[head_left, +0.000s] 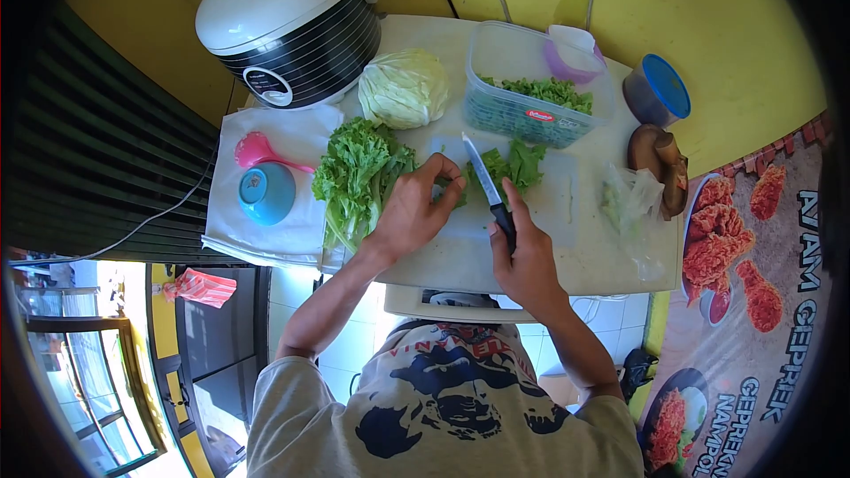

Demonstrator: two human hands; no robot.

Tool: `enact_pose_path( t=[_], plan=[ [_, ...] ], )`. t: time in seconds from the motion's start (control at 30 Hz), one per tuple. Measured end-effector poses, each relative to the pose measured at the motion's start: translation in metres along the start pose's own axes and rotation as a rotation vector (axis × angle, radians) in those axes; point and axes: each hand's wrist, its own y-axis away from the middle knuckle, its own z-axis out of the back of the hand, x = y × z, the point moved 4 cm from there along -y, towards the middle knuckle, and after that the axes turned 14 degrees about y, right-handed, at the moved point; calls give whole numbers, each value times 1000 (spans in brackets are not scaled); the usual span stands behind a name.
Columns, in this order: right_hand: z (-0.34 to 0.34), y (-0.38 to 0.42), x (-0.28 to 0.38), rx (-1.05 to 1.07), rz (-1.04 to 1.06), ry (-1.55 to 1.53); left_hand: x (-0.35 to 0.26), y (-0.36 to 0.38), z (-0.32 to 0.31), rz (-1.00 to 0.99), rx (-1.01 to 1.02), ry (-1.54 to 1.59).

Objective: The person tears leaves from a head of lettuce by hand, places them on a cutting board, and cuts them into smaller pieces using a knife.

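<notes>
Both your left hand [421,204] and your right hand [527,257] are at the pale cutting board [549,212], close to the lettuce leaf [527,165] lying on it. From your right hand the leaf sits at 12 o'clock; from your left, near 2. Your right is the nearer, its extended index finger reaching almost to the leaf's lower edge. The leaf's long axis runs roughly from 8 to 2, and the knife [482,168] slants across its left part, tip toward 11; whether blade and leaf touch, you can't tell from here.

Your right fingers wrap the knife's black handle. Your left thumb and fingertips are drawn narrowly together beside the blade; whether they pinch a scrap of green is unclear.

The leaf is rich green, broad and ruffled at the edge. At your left hand's 10 o'clock rests a paler, frilly lettuce bunch [359,168]. Beyond the leaf, toward 12, a clear container [496,49] holds more greens.
</notes>
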Motion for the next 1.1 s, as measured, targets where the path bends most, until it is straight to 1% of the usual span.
enact_pose_path(
  t=[0.03, 0.13, 0.17, 0.23, 0.33, 0.37, 0.43, 0.53, 0.63, 0.73, 0.87, 0.97, 1.03, 1.1],
  plan=[
    [3, -2, 0, -4, -42, -80, -2, 1, -1, 122, 25, 81],
    [2, -14, -3, -12, -94, -229, -1, 2, -3, 157, 48, 269],
    [-3, -17, -8, -18, -148, -344, -2, 3, -3, 173, 42, 302],
    [-9, -21, -9, -41, -167, -394, -4, 4, -5, 206, 26, 369],
    [-20, -24, -15, -38, -193, -453, 6, 6, -2, 201, -22, 314],
    [-22, -25, -17, -33, -202, -470, 7, 7, 0, 219, -39, 367],
    [-21, -28, -15, -11, -149, -449, 8, 8, 2, 254, -72, 473],
    [-20, -33, -12, 24, -108, -442, -7, 7, 6, 184, 61, 287],
    [-18, -37, -15, -1, -57, -418, -8, 6, 11, 276, 143, 238],
    [-12, -40, -13, -43, -26, -343, 8, 6, 10, 219, 121, 268],
    [-2, -45, -4, -101, 36, -154, 9, 9, 8, 292, 123, 346],
    [3, -47, -2, -23, 26, -146, 6, 11, 9, 330, 123, 339],
    [5, -50, -6, 46, 78, -67, 3, 12, 9, 382, 120, 317],
    [3, -55, -7, 84, 124, 27, 0, 12, 10, 234, 73, -5]
  ],
)
